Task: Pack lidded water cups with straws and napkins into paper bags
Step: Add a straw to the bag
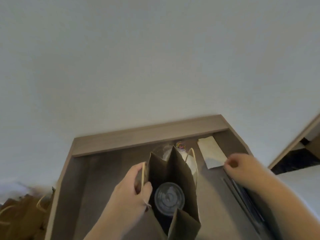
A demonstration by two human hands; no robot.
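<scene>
Head view: the lidded cup point(169, 199) stands inside the open paper bag point(174, 163) on the desk point(103, 179), and the left hand point(131, 191) keeps its grip pinched on the bag's rim. The right hand point(238, 166) curls at the corner of the napkins point(210, 153), its grip too blurred to tell. This looks like the napkin step, which next calls for separating one napkin and dropping it in.

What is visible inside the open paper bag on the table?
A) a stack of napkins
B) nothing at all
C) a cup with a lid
C: a lidded cup shows deep inside the paper bag, whose rim the left hand grips.
</scene>
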